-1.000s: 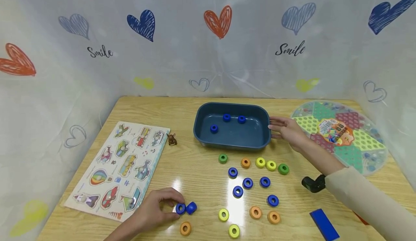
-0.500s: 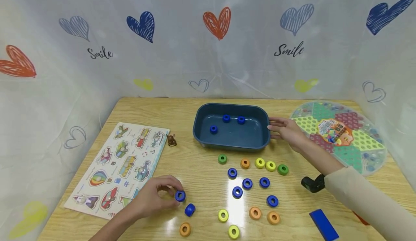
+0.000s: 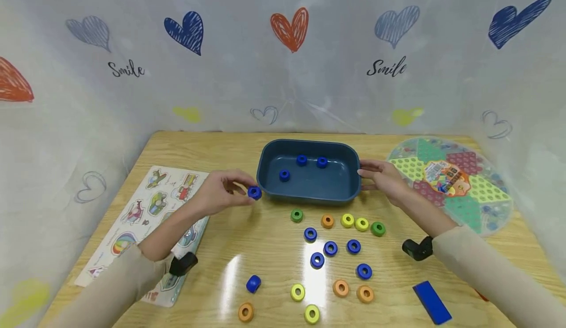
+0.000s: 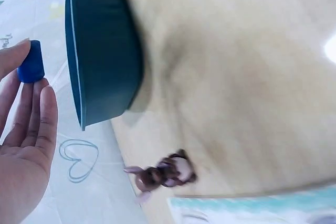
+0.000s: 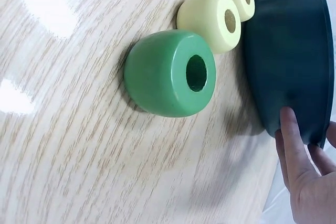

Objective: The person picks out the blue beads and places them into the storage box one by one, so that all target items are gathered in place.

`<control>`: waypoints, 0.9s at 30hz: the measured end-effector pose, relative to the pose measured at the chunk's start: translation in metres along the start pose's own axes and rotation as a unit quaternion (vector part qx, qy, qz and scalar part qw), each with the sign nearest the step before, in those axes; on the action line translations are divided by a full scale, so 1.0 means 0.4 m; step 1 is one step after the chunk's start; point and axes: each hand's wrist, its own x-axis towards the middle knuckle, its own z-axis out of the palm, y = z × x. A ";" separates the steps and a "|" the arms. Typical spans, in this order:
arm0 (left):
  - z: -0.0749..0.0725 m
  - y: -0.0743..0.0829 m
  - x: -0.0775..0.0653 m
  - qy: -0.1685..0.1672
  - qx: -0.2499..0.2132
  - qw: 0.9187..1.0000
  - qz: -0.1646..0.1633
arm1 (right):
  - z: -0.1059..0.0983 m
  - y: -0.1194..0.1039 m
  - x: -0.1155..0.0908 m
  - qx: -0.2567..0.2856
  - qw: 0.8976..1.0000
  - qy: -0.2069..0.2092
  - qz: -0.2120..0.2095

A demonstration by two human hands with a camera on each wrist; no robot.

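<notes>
Pinched between thumb and fingertips of my left hand is a blue bead with a hole, raised beside the left end of a dark teal plastic tub. The left wrist view shows the bead edge-on, near the tub's wall. Inside the tub lie blue beads, 3 of them. My right hand touches the tub's right end. Its fingers lie fairly straight along the outer wall in the right wrist view.
Several blue, yellow, orange and green beads lie in front of the tub. A picture puzzle board is at left, a brown animal figurine near it. At right lie a star-patterned game board and a blue block.
My left hand has lifted a blue bead from the table's front and carried it forward to the tub's left end. The other blue bead beside it stayed. My right hand keeps its place.
</notes>
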 end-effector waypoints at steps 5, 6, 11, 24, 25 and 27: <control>0.002 -0.029 0.122 0.014 0.004 0.998 -0.058 | -0.004 -0.001 -0.005 0.000 1.000 0.003 -0.005; 0.005 -0.041 0.145 0.016 0.010 0.998 -0.060 | -0.003 0.000 -0.004 0.002 1.000 0.005 -0.004; 0.033 -0.055 0.233 0.015 0.047 0.997 -0.055 | 0.002 0.004 0.002 0.014 1.000 0.005 0.001; 0.077 -0.039 0.306 0.023 0.077 0.996 -0.049 | -0.002 0.012 0.010 0.018 1.000 0.006 0.003; 0.077 -0.039 0.306 0.023 0.071 0.996 -0.049 | -0.002 0.012 0.009 0.018 1.000 0.006 0.003; 0.077 -0.038 0.305 0.023 0.058 0.997 -0.048 | -0.004 0.013 0.009 0.020 1.000 0.005 0.002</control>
